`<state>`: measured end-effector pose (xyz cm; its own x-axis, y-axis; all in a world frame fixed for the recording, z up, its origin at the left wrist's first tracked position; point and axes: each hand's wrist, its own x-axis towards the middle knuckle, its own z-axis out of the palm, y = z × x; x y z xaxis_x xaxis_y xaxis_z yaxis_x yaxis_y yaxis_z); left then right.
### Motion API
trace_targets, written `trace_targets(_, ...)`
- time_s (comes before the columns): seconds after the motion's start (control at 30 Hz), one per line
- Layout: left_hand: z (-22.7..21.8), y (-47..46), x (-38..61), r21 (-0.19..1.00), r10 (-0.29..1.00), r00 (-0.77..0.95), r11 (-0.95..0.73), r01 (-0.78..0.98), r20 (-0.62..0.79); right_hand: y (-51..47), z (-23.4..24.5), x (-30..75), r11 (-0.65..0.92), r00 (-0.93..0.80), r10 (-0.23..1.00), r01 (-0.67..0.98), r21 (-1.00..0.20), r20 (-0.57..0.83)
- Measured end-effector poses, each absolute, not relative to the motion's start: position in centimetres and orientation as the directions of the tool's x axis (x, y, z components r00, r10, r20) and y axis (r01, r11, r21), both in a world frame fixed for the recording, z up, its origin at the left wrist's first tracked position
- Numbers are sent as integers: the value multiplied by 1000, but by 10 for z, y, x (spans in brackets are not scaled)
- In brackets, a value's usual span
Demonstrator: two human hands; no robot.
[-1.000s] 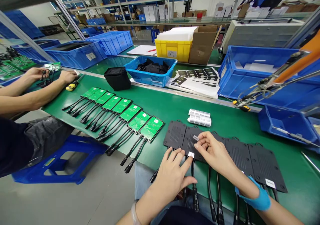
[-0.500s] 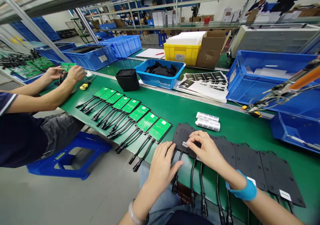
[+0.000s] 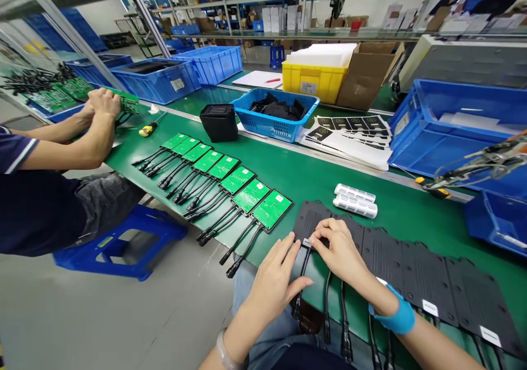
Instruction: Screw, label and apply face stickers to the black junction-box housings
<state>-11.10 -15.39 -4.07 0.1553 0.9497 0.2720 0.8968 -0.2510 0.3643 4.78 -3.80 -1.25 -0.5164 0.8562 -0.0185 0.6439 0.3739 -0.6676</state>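
A row of several black cover plates (image 3: 411, 274) with cables lies along the near edge of the green belt (image 3: 313, 180). My right hand (image 3: 340, 252) rests on the leftmost black plate (image 3: 308, 219), its fingertips pressing a small white label (image 3: 307, 243) onto the plate's near edge. My left hand (image 3: 276, 279) lies flat beside it, fingers stretched out, touching the plate's near left corner above its cables. A blue band (image 3: 397, 318) circles my right wrist.
Several green circuit boards (image 3: 230, 180) with black cables lie in a row to the left. Two white rolls (image 3: 354, 200) sit behind the plates. A co-worker's hands (image 3: 101, 104) hold a board at far left. Blue bins (image 3: 453, 131), a blue basket (image 3: 275, 116) and a black box (image 3: 218, 122) stand behind.
My right hand carried the small white label from the second plate to the leftmost plate's near edge and pressed it down. My left hand shifted left. The co-worker lifted a green board.
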Motion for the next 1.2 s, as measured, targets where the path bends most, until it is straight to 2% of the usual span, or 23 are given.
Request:
trace_targets(0.57,-37,-153,-109,273,931,208,-292,917,299,-41,-14,47,396,-499,866,656,-643,24)
trace_targets(0.83,-34,-149,-107,236,934,197,-272,933,297,-41,-16,49,470,-526,845,649,-598,93)
trace_targets(0.97,-30,-146,-108,249,935,193,-271,930,297,-45,-12,52,572,-583,794,624,-532,169)
trace_targets(1.1,-27,-143,-110,341,949,147,-240,909,277,-60,-7,54,664,-655,729,606,-438,199)
trace_targets(1.2,-28,-142,-109,379,952,113,-220,899,286,-71,-7,55,757,-741,649,605,-247,171)
